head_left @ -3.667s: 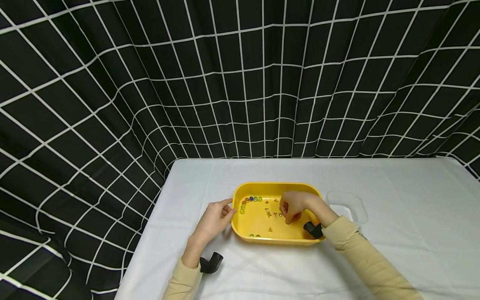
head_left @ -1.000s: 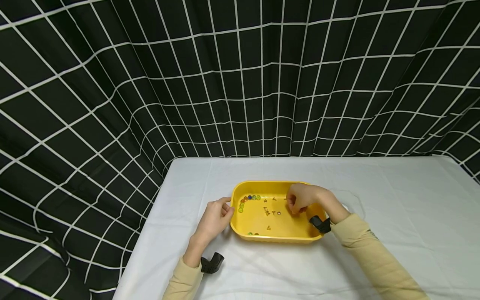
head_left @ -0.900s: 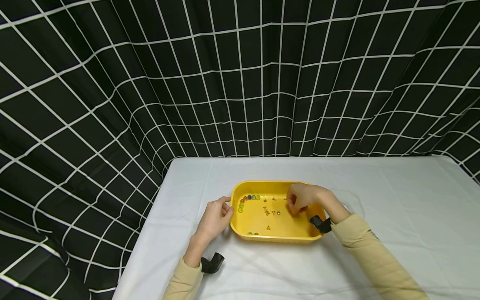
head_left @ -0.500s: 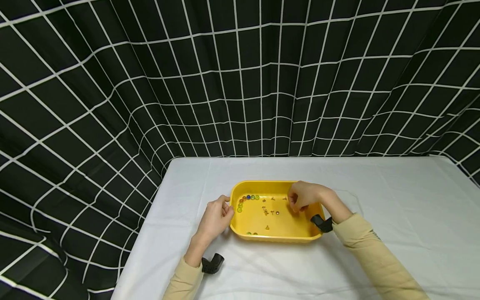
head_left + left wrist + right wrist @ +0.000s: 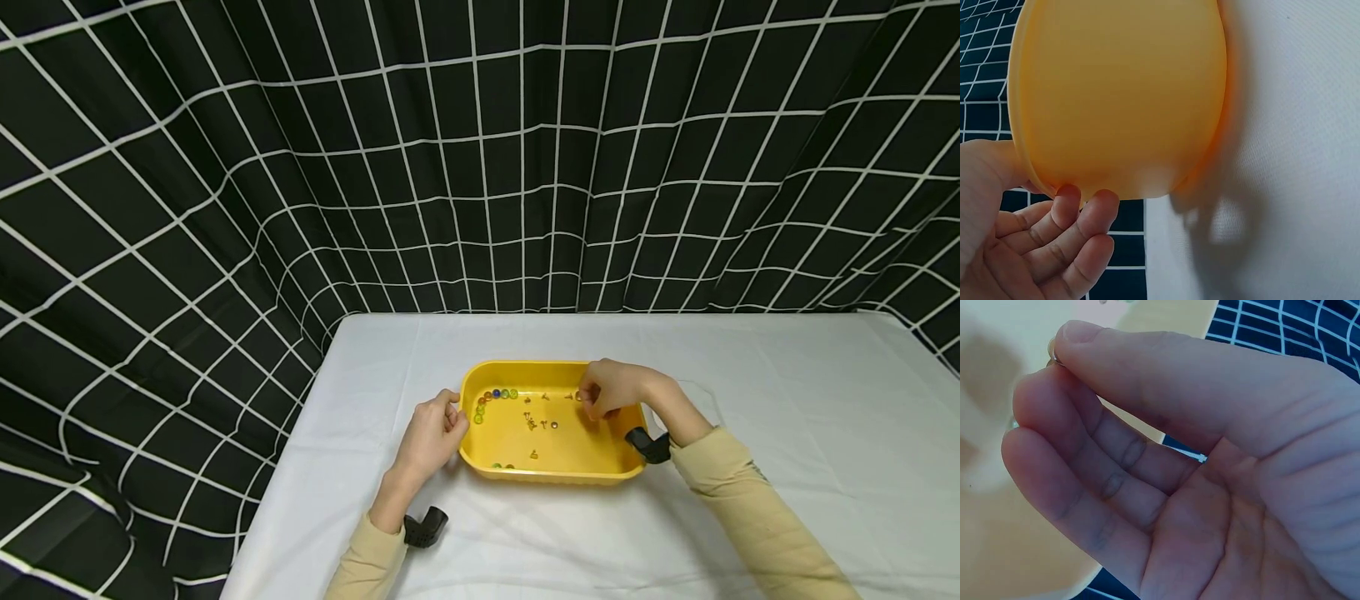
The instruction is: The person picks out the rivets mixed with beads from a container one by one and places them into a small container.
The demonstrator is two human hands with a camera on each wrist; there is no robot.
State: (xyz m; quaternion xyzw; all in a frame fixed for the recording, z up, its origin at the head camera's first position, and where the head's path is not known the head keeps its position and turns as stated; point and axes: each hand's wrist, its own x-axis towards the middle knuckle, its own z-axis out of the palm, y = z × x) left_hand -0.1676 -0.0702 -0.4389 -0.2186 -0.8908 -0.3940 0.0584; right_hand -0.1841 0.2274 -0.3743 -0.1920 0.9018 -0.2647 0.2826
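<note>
A yellow tray [image 5: 551, 477] stands on the table in the head view. Its left end is gripped by my left hand [image 5: 432, 433]; in the left wrist view the thumb and curled fingers [image 5: 1099, 212] meet at the tray's rim. My right hand [image 5: 617, 390] is over the tray's right part. Its thumb and fingertips pinch a small gold tack [image 5: 1054, 352], mostly hidden by the fingers. Several gold tacks [image 5: 532, 424] lie loose in the middle of the tray, with a few more close left of the right hand.
Coloured glass marbles [image 5: 497, 393] form a curved row along the tray's far left corner, and two others [image 5: 498, 466] sit by the near wall. A clear plastic container [image 5: 701, 392] is partly hidden behind the right wrist. White cloth [image 5: 600, 542] covers the table; a black grid curtain [image 5: 480, 167] hangs beyond.
From mid-tray my right hand has shifted to the right and slightly away. Tacks now show at the far right, just left of its fingers. My left hand keeps its grip on the rim.
</note>
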